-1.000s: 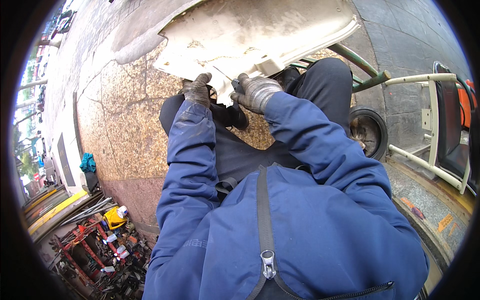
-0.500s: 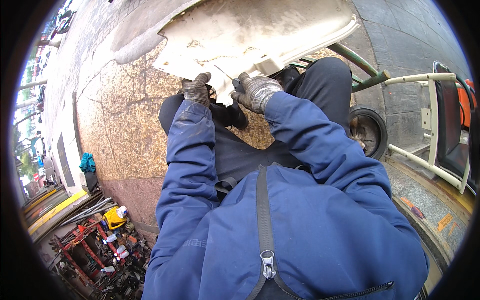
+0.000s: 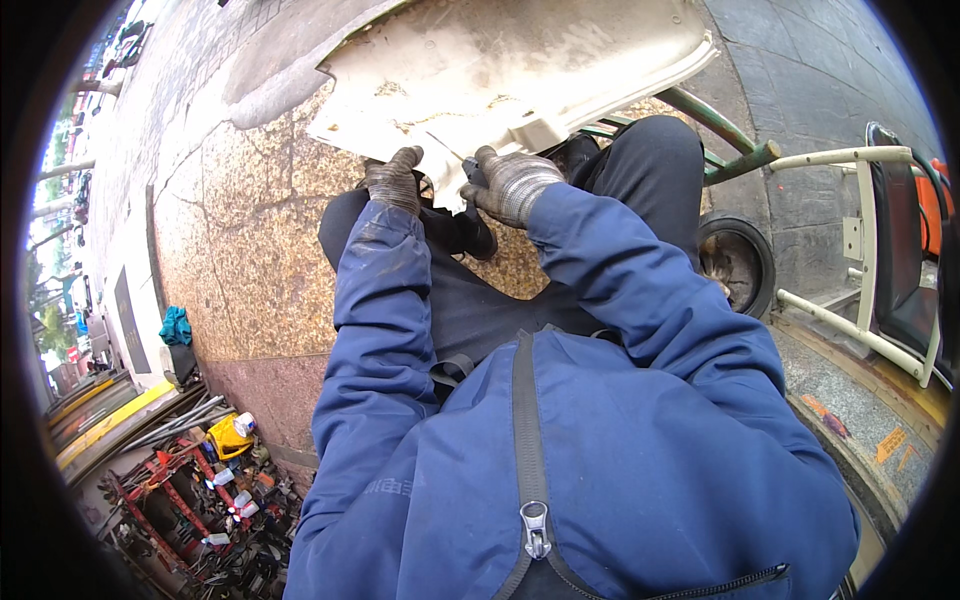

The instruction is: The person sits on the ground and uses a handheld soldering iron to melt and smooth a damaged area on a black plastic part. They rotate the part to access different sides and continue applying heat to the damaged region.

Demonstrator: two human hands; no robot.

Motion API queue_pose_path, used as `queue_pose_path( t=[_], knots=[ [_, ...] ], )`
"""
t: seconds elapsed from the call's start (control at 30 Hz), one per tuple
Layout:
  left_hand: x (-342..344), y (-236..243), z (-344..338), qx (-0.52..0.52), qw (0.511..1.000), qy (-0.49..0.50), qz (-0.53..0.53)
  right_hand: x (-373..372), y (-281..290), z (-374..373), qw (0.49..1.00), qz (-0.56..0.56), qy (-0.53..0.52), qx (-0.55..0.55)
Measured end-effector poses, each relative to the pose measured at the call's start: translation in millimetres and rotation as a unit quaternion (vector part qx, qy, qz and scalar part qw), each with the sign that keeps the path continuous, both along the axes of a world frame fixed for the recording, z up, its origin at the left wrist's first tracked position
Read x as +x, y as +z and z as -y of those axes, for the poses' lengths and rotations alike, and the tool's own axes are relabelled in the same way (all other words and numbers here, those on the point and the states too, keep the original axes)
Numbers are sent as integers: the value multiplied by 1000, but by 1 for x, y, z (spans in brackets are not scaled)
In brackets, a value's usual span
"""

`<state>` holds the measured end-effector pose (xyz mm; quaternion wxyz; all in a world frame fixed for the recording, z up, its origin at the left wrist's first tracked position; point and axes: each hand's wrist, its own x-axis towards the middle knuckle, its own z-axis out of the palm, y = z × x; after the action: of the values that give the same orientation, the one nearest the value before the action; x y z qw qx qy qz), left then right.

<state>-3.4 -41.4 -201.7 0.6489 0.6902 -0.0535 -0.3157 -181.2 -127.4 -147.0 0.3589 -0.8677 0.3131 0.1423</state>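
Note:
A large off-white panel [image 3: 550, 60], scuffed and stained, lies across the far side of my knees, its narrow corner toward me. My left hand [image 3: 393, 182], in a dirty grey knit glove, is closed on the panel's near left edge with the thumb on top. My gloved right hand [image 3: 515, 187] grips a small dark-handled tool [image 3: 474, 172]. A thin shaft runs from it toward the panel's surface; glare hides whether its tip touches. Rough marks show on the panel beyond the hands.
A green metal frame [image 3: 735, 160] stands under the panel's right side. To the right are a black tyre [image 3: 745, 265] and a chair with pale tubing [image 3: 875, 250]. Tools and bottles crowd a red rack [image 3: 180, 500] at lower left, near a teal cloth [image 3: 175, 326].
My right hand and its tool have shifted very slightly to the left. The left hand and the panel look almost unmoved.

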Motion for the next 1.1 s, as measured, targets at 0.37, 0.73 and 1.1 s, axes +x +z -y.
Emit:
queue_pose_path(
  t=[0.37,0.73,1.1],
  knots=[
    [2,-4,0,4,1000,-5,6,1,-2,0,1000,7,2,3],
    [-5,8,2,3,999,14,-31,1,-3,0,1000,-1,-2,2],
    [-3,5,0,22,999,11,-22,6,3,0,1000,23,-2,-12]
  ],
)
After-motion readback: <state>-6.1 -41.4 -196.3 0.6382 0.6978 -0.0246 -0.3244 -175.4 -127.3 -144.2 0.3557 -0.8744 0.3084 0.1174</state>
